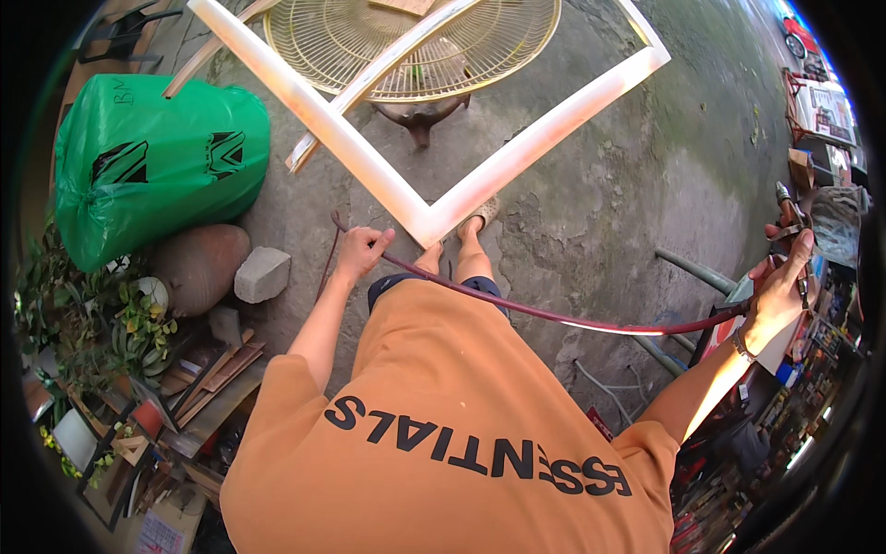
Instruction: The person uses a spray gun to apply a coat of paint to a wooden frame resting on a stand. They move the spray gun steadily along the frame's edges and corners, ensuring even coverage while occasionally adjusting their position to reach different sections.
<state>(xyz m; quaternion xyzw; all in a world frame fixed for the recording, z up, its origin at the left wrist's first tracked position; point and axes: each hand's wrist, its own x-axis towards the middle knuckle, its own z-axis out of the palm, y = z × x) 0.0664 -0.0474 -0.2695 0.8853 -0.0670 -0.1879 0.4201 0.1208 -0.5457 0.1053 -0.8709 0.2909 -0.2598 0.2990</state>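
My left hand [363,254] is closed around a dark red hose [554,319] in front of my waist. From there the hose sags across my body to my right hand [780,286], held out at the far right. Those fingers are wrapped round a metal spray gun [786,222] whose tip points away from me; part of its body is hidden by the hand. Ahead of my feet, a square-cornered frame [544,152], white with orange patches, rests over a round wire grille [498,55] on a dark stand [422,115]. A wooden strip [383,69] crosses the grille under the frame.
At the left lie a stuffed green plastic bag [166,166], a brown clay pot [205,268] and a grey concrete block [262,274]. Potted plants and scrap wood [217,379] stand nearer. Metal pipes [694,270] and cluttered shelves line the right side.
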